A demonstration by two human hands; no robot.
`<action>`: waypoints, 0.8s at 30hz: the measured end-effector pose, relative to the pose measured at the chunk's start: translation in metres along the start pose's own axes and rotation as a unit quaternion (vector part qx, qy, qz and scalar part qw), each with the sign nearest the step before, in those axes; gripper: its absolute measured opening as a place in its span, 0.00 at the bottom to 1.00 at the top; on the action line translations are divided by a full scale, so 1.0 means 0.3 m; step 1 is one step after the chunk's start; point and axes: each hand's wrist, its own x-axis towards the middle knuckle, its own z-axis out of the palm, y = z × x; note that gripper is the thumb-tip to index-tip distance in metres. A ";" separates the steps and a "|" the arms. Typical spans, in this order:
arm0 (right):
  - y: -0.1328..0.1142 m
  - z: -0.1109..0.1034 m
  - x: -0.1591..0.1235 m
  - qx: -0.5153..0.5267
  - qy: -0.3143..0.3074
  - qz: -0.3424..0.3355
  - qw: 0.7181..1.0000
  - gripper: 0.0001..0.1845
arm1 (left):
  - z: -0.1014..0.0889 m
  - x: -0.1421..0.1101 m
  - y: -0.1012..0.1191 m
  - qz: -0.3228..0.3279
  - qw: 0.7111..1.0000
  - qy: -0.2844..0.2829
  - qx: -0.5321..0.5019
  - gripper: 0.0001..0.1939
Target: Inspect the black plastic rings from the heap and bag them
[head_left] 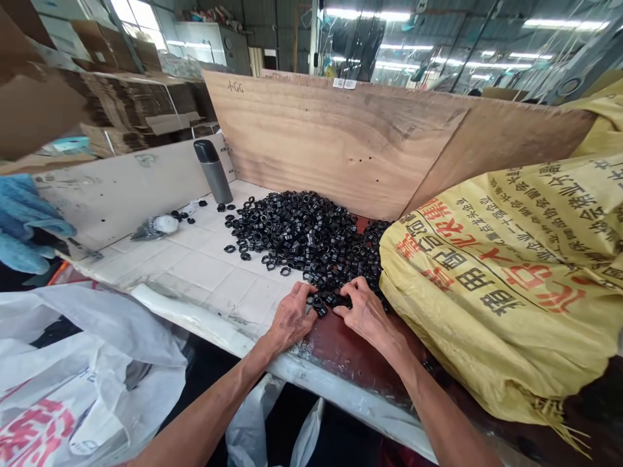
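A heap of small black plastic rings is spread over the tabletop in front of me. At its near edge, my left hand rests with thumb and forefinger apart in a curve. A few loose rings lie beside those fingertips, seemingly touching them. Across a small gap, my right hand reaches into the front of the heap, its fingers bent and its thumb held away from them. Black rings lie at its fingertips too. Some fingertips are partly hidden among the rings.
A yellow woven sack with printed characters leans over the right side. Wooden boards wall the back. On the left stand a grey thermos and a small clear plastic bag. A white sack hangs by the table's left front edge.
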 end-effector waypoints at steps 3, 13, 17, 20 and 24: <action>-0.014 -0.014 -0.006 0.060 0.043 -0.027 0.997 0.12 | -0.001 0.000 -0.005 0.002 1.000 -0.002 -0.017 0.22; -0.057 0.088 -0.051 -0.025 -0.026 -0.109 0.993 0.03 | -0.019 -0.003 0.023 0.014 1.000 0.006 -0.027 0.14; -0.025 0.079 -0.048 0.020 -0.023 -0.090 0.996 0.07 | -0.039 -0.011 0.038 0.018 0.997 0.048 -0.057 0.12; -0.018 0.040 -0.042 0.114 -0.014 -0.075 0.991 0.11 | -0.059 -0.033 0.057 -0.037 0.988 0.060 -0.138 0.09; -0.035 0.008 -0.036 0.232 -0.020 -0.066 0.970 0.16 | -0.077 -0.074 0.075 -0.171 0.928 0.042 -0.327 0.11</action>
